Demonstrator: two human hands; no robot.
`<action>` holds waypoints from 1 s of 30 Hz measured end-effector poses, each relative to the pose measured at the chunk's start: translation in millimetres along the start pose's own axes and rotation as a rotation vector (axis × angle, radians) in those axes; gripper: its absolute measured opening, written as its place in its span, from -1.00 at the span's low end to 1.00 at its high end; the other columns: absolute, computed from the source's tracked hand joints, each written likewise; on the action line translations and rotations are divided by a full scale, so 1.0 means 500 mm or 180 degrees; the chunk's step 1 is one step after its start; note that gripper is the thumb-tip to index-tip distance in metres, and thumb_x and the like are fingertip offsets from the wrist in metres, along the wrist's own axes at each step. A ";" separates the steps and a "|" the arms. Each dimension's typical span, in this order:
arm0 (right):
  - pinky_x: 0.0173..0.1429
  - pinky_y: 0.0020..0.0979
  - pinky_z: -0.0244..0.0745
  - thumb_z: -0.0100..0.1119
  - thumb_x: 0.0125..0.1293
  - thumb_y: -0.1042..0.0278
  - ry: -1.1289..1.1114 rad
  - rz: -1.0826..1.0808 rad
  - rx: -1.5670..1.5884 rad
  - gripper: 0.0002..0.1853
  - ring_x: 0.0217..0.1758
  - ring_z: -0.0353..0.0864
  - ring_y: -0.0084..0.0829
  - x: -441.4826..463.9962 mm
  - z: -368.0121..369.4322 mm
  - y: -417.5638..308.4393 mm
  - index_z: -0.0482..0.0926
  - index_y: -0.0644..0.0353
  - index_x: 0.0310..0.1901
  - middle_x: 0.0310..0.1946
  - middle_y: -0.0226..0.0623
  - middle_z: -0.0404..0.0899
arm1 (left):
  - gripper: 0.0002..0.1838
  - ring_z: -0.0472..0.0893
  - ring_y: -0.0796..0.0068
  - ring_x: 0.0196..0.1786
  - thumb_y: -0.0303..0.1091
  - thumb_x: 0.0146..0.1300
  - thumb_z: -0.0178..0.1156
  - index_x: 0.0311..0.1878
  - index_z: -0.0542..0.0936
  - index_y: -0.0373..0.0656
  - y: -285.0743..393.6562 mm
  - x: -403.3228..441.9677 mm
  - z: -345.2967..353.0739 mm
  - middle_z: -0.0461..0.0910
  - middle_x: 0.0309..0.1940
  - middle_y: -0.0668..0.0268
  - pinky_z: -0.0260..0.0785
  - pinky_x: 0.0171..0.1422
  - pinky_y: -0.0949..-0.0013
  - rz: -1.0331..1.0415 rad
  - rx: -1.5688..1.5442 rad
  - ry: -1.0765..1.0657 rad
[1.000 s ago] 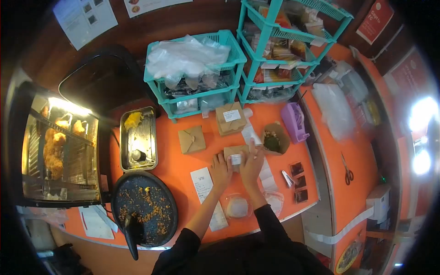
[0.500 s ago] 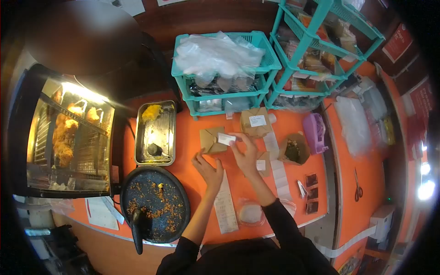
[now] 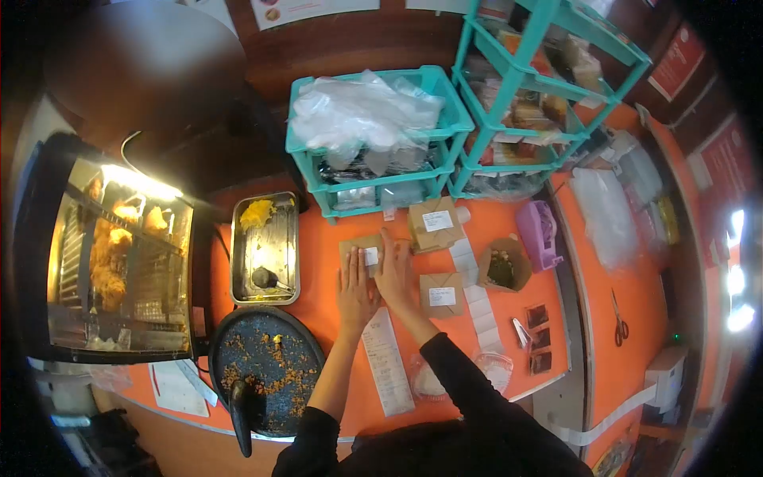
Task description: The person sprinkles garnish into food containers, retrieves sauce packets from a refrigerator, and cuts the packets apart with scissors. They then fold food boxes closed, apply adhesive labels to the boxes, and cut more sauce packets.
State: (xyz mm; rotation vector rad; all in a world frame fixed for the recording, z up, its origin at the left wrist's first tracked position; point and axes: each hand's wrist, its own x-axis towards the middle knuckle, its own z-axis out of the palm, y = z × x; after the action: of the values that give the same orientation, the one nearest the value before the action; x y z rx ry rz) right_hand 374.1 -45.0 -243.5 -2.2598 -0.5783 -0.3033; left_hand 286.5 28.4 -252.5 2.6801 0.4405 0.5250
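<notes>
A small brown paper food box (image 3: 350,246) sits on the orange counter in front of me, and a white sticker label (image 3: 370,256) lies on its top. My left hand (image 3: 358,297) rests at the near edge of the box, fingers stretched out. My right hand (image 3: 393,274) lies along the box's right side with extended fingers beside the label. Both hands appear to touch the box, and they partly cover it. Two more labelled brown boxes stand to the right: one box (image 3: 425,236) at the back and another box (image 3: 430,304) nearer me.
On the left are a metal tray (image 3: 295,246) with yellow food, a stone mortar (image 3: 274,318) with its pestle (image 3: 240,413), and a lit display case (image 3: 193,262). Teal baskets (image 3: 381,176) stand behind. A receipt (image 3: 387,362), label strip (image 3: 477,300) and purple tape dispenser (image 3: 540,238) lie nearby.
The label held in my right hand is now on the box top. My right hand has come down onto the box, and my left hand has flattened against its near side.
</notes>
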 end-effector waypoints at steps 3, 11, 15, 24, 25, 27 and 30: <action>0.03 -0.04 0.43 0.20 0.23 0.44 -0.0281 -0.0090 0.0176 -0.30 -0.05 0.49 0.02 -0.030 -0.056 -0.001 0.24 -0.03 0.42 0.00 0.04 0.33 | -0.08 0.08 0.01 0.56 -0.20 0.08 0.22 0.56 0.10 0.03 0.009 0.005 0.011 0.07 0.55 0.13 -0.03 0.53 -0.14 0.0042 0.0418 -0.0059; 0.03 -0.33 0.43 0.18 0.28 0.48 0.0737 0.0090 0.0591 -0.77 -0.13 0.54 -0.21 -0.110 -0.441 0.213 0.51 0.28 -0.03 -0.14 -0.09 0.51 | -0.11 0.11 -0.14 0.53 -0.45 -0.04 0.16 0.49 0.24 0.05 0.091 0.026 0.051 0.05 0.53 -0.04 0.01 0.53 -0.14 0.0420 0.0339 -0.0487; 0.04 -0.08 0.37 0.27 0.17 0.34 0.1477 0.0459 -0.0881 -0.72 -0.09 0.49 -0.09 0.004 -0.624 0.477 0.55 0.26 -0.10 -0.13 -0.10 0.47 | -0.33 0.27 -0.15 0.41 -0.51 -0.02 0.09 0.30 0.43 -0.12 0.206 -0.017 0.071 0.31 0.35 -0.08 0.17 0.44 -0.04 0.0022 -0.0741 0.0361; 0.16 0.03 0.26 0.28 0.12 0.18 -0.0272 0.1095 -0.0938 -0.76 0.09 0.33 0.04 0.128 -0.586 0.690 0.73 0.18 -0.33 -0.05 -0.04 0.39 | -0.75 0.60 0.23 -0.02 -0.34 0.34 0.16 0.00 0.61 -0.24 0.746 0.004 0.320 0.60 -0.13 0.14 0.43 0.08 0.21 -0.0213 -0.3142 -0.1433; 0.16 0.02 0.26 0.29 0.12 0.19 -0.0025 0.1072 -0.0645 -0.78 0.06 0.34 -0.01 0.112 -0.598 0.691 0.73 0.15 -0.32 -0.13 -0.04 0.39 | -0.67 0.60 0.27 0.02 -0.21 0.41 0.09 0.05 0.61 -0.25 0.754 0.013 0.380 0.57 0.01 0.14 0.40 0.16 0.24 -0.1097 -0.3780 -0.1707; 0.10 -0.01 0.29 0.23 0.21 0.24 -0.0137 0.0752 0.0115 -0.79 -0.01 0.38 -0.03 0.044 -0.642 0.712 0.70 0.20 -0.38 -0.22 -0.01 0.40 | -0.57 0.60 0.31 0.06 -0.08 0.47 0.03 0.10 0.60 -0.25 0.774 0.034 0.444 0.54 0.16 0.14 0.36 0.25 0.26 -0.2016 -0.4398 -0.1926; -0.01 -0.01 0.33 0.13 0.33 0.34 -0.0105 0.0686 0.0365 -0.80 -0.11 0.43 0.02 -0.097 -0.791 0.607 0.62 0.28 -0.34 -0.29 0.01 0.46 | -0.43 0.60 0.31 0.07 0.08 0.47 0.00 0.13 0.58 -0.32 0.799 0.058 0.460 0.57 0.15 0.13 0.31 0.30 0.26 -0.2236 -0.5221 -0.1632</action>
State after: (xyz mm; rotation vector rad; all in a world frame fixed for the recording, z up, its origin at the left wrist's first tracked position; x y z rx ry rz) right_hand 467.5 -533.7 -185.2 -2.1953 -0.3550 -0.1221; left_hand 498.5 -381.4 -276.6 0.9022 0.4362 -0.0931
